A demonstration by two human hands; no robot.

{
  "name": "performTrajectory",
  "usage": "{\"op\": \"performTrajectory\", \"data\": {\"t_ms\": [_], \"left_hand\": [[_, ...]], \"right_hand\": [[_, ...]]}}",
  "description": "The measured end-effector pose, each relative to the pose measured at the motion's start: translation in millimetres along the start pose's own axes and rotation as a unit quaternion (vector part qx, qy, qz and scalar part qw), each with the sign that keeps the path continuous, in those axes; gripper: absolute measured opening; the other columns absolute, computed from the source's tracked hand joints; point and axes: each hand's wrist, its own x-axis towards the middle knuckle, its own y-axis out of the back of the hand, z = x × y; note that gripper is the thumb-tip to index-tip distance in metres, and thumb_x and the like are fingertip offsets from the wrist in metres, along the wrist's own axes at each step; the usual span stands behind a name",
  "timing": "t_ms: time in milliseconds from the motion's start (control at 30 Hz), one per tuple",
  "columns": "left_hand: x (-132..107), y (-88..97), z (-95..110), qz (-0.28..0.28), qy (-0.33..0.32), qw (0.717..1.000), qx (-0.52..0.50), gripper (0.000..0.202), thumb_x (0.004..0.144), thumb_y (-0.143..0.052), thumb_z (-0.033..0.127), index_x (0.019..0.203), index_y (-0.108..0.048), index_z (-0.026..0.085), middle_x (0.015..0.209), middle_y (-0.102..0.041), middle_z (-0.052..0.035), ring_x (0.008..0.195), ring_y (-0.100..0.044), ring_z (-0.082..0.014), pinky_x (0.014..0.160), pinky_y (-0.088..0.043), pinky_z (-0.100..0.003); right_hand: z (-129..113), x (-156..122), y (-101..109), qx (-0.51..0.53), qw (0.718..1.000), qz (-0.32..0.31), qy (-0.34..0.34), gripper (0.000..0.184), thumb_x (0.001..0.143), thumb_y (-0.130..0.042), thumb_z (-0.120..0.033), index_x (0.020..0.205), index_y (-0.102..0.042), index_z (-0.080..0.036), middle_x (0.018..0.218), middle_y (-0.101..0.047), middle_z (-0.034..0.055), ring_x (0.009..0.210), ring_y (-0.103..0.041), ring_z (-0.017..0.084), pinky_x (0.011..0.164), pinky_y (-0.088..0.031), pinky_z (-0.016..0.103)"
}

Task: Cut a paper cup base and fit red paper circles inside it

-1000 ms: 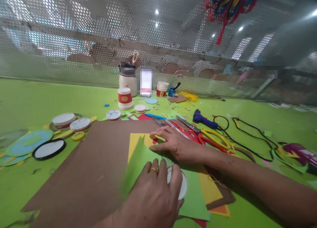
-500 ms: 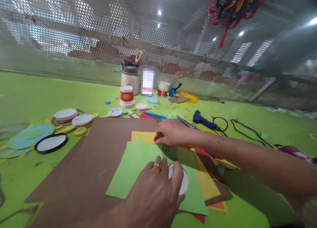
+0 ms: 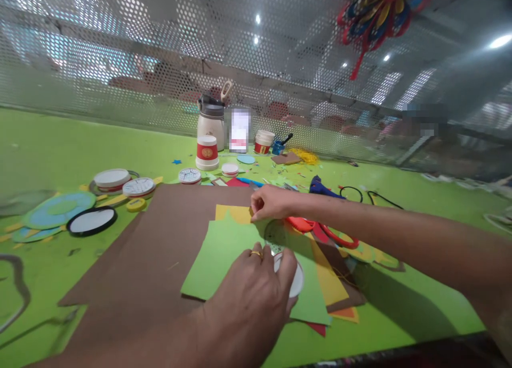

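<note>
My left hand [image 3: 252,293], a ring on one finger, is closed around a white round lid [image 3: 296,284] resting over green paper [image 3: 216,261]. Just beyond the lid lies a clear round piece [image 3: 275,236] with dark marks. My right hand [image 3: 266,202] reaches in from the right with its fingers pinched by the edge of yellow paper [image 3: 232,213]. What those fingers hold, if anything, is hidden. Red-handled scissors [image 3: 302,225] lie partly under the right forearm. Beneath the papers is a large brown sheet [image 3: 160,250].
Several lids lie left, near a black-rimmed disc [image 3: 92,221] and a yellow tape measure [image 3: 136,205]. At the back stand a jug [image 3: 210,124], a red-and-white cup [image 3: 207,152] and a blurred upright screen [image 3: 239,129]. A blue glue gun [image 3: 322,186] lies right.
The red bit visible at my right fingertips before no longer shows. My right hand has shifted slightly up, and more of the scissors' red handles is in view. My left hand keeps its hold.
</note>
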Motion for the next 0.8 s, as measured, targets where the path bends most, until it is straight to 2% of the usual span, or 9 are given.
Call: {"op": "performTrajectory", "data": {"t_ms": [67, 133, 233, 300, 367, 467, 533, 633, 800], "left_hand": [[1, 4.5, -3, -0.024, 0.018, 0.999, -0.039, 0.027, 0.091, -0.048, 0.029, 0.109, -0.056, 0.01, 0.092, -0.066, -0.0139, 0.083, -0.063, -0.0291, 0.071, -0.053, -0.041], [2, 9.4, -7, -0.04, 0.053, 0.995, -0.081, 0.022, 0.091, -0.048, 0.029, 0.105, -0.055, 0.014, 0.088, -0.066, -0.0111, 0.077, -0.063, -0.0262, 0.066, -0.051, -0.037], [5, 15.5, -15, -0.037, 0.106, 0.987, -0.119, 0.021, 0.091, -0.046, 0.03, 0.105, -0.051, 0.016, 0.086, -0.066, -0.0093, 0.072, -0.062, -0.0254, 0.06, -0.047, -0.035], [8, 17.6, -21, -0.042, 0.132, 0.983, -0.123, 0.023, 0.09, -0.046, 0.033, 0.105, -0.05, 0.016, 0.084, -0.065, -0.009, 0.072, -0.061, -0.027, 0.06, -0.045, -0.037], [11, 17.2, -28, -0.048, 0.154, 0.98, -0.118, 0.024, 0.088, -0.05, 0.034, 0.103, -0.051, 0.016, 0.085, -0.065, -0.0096, 0.077, -0.06, -0.0293, 0.063, -0.045, -0.038], [15, 10.1, -37, -0.04, 0.171, 0.976, -0.126, 0.03, 0.082, -0.06, 0.034, 0.102, -0.053, 0.013, 0.095, -0.063, -0.0127, 0.092, -0.058, -0.0324, 0.076, -0.045, -0.042], [17, 2.6, -41, -0.031, 0.173, 0.974, -0.145, 0.033, 0.08, -0.063, 0.038, 0.1, -0.054, 0.013, 0.099, -0.06, -0.0131, 0.097, -0.055, -0.0323, 0.081, -0.044, -0.043], [18, -7.0, -43, -0.021, 0.194, 0.965, -0.177, 0.037, 0.077, -0.067, 0.041, 0.099, -0.054, 0.015, 0.1, -0.056, -0.0112, 0.096, -0.054, -0.0306, 0.08, -0.044, -0.041], [17, -10.4, -43, -0.014, 0.223, 0.951, -0.212, 0.039, 0.072, -0.07, 0.044, 0.097, -0.054, 0.017, 0.096, -0.055, -0.0081, 0.09, -0.054, -0.028, 0.074, -0.044, -0.039]], "right_hand": [[4, 1, 1, 0.07, 0.997, 0.023, 0.024, 0.023, 0.093, -0.06, -0.029, 0.111, -0.062, -0.014, 0.11, -0.065, 0.0063, 0.091, -0.065, 0.02, 0.078, -0.056, 0.038], [9, 0, 3, 0.149, 0.986, 0.065, 0.046, 0.016, 0.09, -0.064, -0.026, 0.099, -0.065, -0.013, 0.095, -0.068, 0.0036, 0.08, -0.066, 0.016, 0.071, -0.055, 0.032], [18, -8, 5, 0.272, 0.951, 0.126, 0.067, 0.013, 0.085, -0.068, -0.024, 0.079, -0.066, -0.012, 0.068, -0.065, -0.0016, 0.06, -0.06, 0.01, 0.059, -0.05, 0.024], [25, -18, 4, 0.345, 0.923, 0.153, 0.072, 0.015, 0.081, -0.07, -0.026, 0.075, -0.066, -0.013, 0.062, -0.064, -0.0024, 0.053, -0.057, 0.007, 0.054, -0.047, 0.022], [31, -30, 0, 0.403, 0.896, 0.172, 0.071, 0.017, 0.077, -0.072, -0.03, 0.074, -0.066, -0.014, 0.061, -0.064, -0.0024, 0.05, -0.056, 0.007, 0.051, -0.045, 0.021], [39, -50, -11, 0.46, 0.868, 0.177, 0.059, 0.019, 0.073, -0.074, -0.031, 0.073, -0.066, -0.014, 0.057, -0.063, -0.0028, 0.048, -0.056, 0.007, 0.048, -0.044, 0.02], [41, -63, -20, 0.481, 0.86, 0.162, 0.054, 0.019, 0.071, -0.075, -0.03, 0.075, -0.068, -0.013, 0.056, -0.063, -0.0016, 0.047, -0.057, 0.008, 0.046, -0.044, 0.02], [40, -76, -30, 0.492, 0.857, 0.142, 0.057, 0.018, 0.07, -0.075, -0.024, 0.081, -0.069, -0.012, 0.058, -0.066, 0.0, 0.05, -0.06, 0.01, 0.046, -0.045, 0.021], [29, -77, -45, 0.453, 0.871, 0.169, 0.08, 0.005, 0.071, -0.072, -0.014, 0.075, -0.068, -0.014, 0.062, -0.066, -0.0018, 0.054, -0.059, 0.009, 0.054, -0.047, 0.022]]}}
